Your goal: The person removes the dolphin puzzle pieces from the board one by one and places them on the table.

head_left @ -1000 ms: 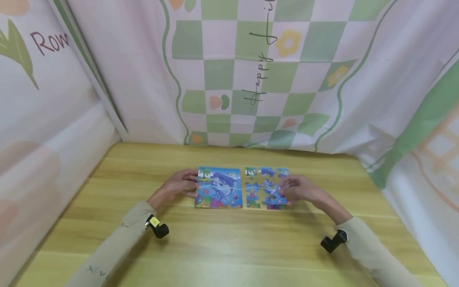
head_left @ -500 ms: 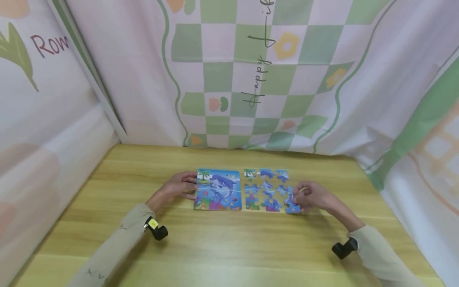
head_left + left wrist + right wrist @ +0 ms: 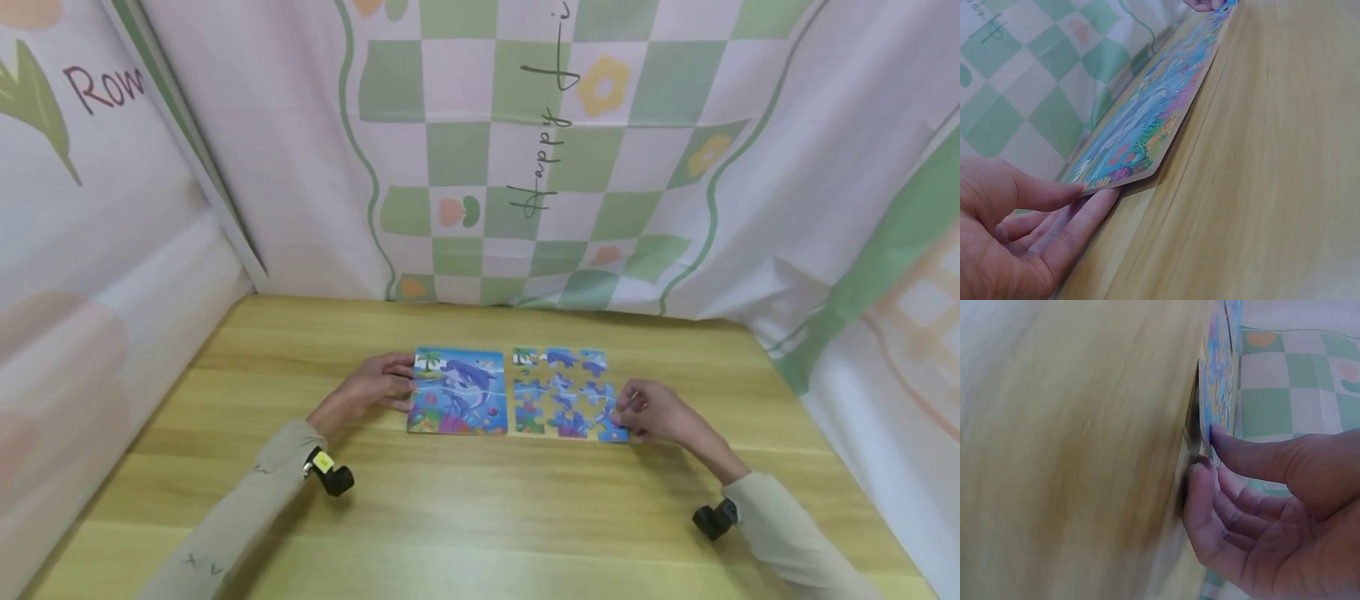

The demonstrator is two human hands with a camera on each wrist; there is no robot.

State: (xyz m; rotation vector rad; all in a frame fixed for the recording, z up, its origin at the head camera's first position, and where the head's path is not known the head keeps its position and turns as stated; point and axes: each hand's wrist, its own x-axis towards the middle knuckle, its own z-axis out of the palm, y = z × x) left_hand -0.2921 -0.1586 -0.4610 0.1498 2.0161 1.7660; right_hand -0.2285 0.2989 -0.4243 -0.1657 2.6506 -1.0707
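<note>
My left hand [image 3: 371, 386] holds the left edge of a square dolphin picture board [image 3: 457, 392]. In the left wrist view the thumb lies on top of the board and fingers are under its slightly raised near edge. To the right of the board lie several loose jigsaw pieces [image 3: 558, 392], spaced in rough rows with small gaps, printed with the same sea scene. At their lower right corner my right hand [image 3: 651, 410] pinches a blue jigsaw piece [image 3: 617, 434] between thumb and finger. The right wrist view shows this piece [image 3: 1205, 403] nearly edge-on, tilted off the table.
Everything lies on a light wooden table [image 3: 480, 508]. A green-and-white checked curtain [image 3: 525, 167] hangs behind it, with pale curtains along both sides. A small black camera sits on each wrist, the left one [image 3: 333, 477] and the right one [image 3: 715, 518].
My right hand has moved right and slightly nearer, from over the right-hand pieces to their lower right corner, bringing a piece along. The left hand stays at the board's edge.
</note>
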